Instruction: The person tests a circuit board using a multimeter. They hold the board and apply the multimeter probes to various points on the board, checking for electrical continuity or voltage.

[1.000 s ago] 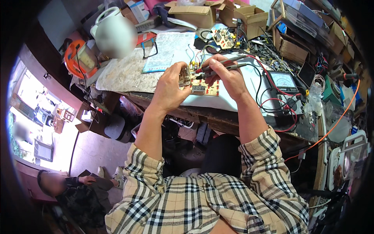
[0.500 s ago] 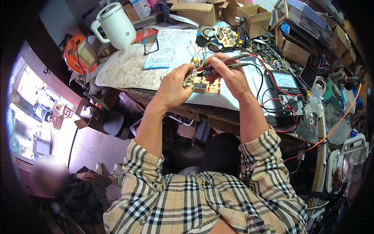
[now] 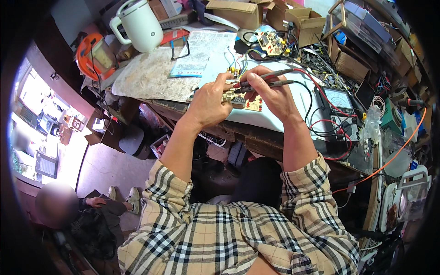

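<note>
My left hand (image 3: pixel 208 103) is closed at the left edge of a small circuit board (image 3: pixel 253 105) with red parts and a dark digit display (image 3: pixel 238 101). Its fingertips partly hide what they grip. In my right hand (image 3: pixel 273 94) are two multimeter probes (image 3: pixel 275 84), one red-leaded and one black-leaded, held together like chopsticks. Their tips point left, at the board beside my left fingers; whether they touch it I cannot tell. Leads run from the probes to an analog multimeter (image 3: pixel 338 98) on the right. Coloured wires rise from the board's far side.
Farther back lie a second circuit board (image 3: pixel 270 42), a printed sheet (image 3: pixel 201 50), glasses (image 3: pixel 180 49) and a white kettle-like jug (image 3: pixel 140 27). Loose parts (image 3: pixel 321 57) and cardboard boxes (image 3: pixel 307 25) crowd the back right. Another person (image 3: pixel 91 220) sits at lower left.
Both hands stay at the board, with the probes still in my right hand. My left hand has shifted slightly, covering more of the display. The whole view has turned a little.
</note>
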`<state>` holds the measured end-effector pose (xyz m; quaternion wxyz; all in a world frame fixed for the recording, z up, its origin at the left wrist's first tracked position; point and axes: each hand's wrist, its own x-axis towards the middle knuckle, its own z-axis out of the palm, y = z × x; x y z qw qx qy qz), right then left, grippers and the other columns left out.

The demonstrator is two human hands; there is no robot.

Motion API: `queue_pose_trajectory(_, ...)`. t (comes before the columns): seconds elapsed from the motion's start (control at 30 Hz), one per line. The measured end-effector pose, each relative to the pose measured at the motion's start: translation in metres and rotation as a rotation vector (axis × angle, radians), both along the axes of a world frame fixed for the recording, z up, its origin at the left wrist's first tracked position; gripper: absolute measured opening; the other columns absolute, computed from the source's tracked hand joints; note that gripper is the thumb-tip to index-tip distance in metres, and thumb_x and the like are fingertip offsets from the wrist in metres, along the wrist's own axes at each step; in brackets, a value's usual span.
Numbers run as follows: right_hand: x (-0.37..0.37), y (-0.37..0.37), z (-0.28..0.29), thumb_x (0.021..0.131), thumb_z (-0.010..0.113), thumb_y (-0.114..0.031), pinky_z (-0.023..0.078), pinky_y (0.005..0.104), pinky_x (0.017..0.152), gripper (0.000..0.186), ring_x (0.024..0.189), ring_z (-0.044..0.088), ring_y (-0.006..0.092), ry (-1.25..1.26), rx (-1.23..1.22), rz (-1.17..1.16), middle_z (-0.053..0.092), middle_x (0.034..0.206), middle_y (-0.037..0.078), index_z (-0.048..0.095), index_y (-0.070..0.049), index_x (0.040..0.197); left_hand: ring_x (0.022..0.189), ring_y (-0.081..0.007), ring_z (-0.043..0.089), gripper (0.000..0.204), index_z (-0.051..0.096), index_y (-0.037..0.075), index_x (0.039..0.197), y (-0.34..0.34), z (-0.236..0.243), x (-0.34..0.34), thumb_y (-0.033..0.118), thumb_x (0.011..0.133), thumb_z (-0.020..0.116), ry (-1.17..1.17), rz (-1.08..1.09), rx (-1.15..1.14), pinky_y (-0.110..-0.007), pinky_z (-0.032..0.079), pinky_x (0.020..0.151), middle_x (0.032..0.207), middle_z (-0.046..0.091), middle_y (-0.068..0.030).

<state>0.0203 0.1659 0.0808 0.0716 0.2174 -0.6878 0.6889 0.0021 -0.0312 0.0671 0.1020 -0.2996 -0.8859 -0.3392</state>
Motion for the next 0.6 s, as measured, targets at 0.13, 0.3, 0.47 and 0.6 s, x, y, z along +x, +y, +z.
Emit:
queue_pose_trajectory(0.13,0.0017,-0.0001,0.0029,0.096,0.062,-0.025,0.053,0.0264,0.060,0.027,0.068,0.066,0.0129,-0.005,0.051,-0.008,0.065,0.081,0.007,0.065,0.003,0.097,0.102,-0.0413,0.063,0.061,0.042,0.003,0.129,-0.0022,0.0013,-0.0011,0.004,0.070,0.059,-0.022,0.000,-0.016,-0.045,0.049,0.090,0.107,0.069,-0.0218)
queue_pose_trajectory(0.3,0.0021,0.0023,0.0025,0.096,0.062,-0.024,0.053,0.0257,0.060,0.028,0.069,0.065,0.0126,-0.001,0.066,0.008,0.064,0.082,0.007,0.065,0.004,0.098,0.103,-0.0413,0.063,0.062,0.043,0.004,0.129,-0.0028,0.0020,-0.0016,0.003,0.069,0.059,-0.031,-0.015,-0.031,-0.046,0.048,0.090,0.107,0.069,-0.0209)
queue_pose_trajectory(0.47,0.0050,0.0030,0.0080,0.097,0.060,-0.020,0.052,0.0267,0.066,0.025,0.074,0.063,0.0129,0.070,0.247,0.027,0.059,0.089,0.007,0.066,0.004,0.096,0.104,-0.0414,0.062,0.061,0.043,0.007,0.128,-0.0011,0.0038,-0.0004,0.004,0.070,0.060,-0.078,-0.003,-0.116,-0.046,0.048,0.091,0.107,0.069,-0.0217)
queue_pose_trajectory(0.6,0.0031,0.0034,0.0035,0.094,0.062,-0.020,0.049,0.0286,0.061,0.025,0.069,0.059,0.0151,0.152,0.297,-0.001,0.060,0.083,0.009,0.067,0.005,0.095,0.098,-0.0425,0.063,0.060,0.044,0.003,0.126,0.0005,0.0025,0.0005,0.005,0.069,0.062,-0.026,-0.013,-0.110,-0.049,0.049,0.087,0.095,0.067,-0.0250)
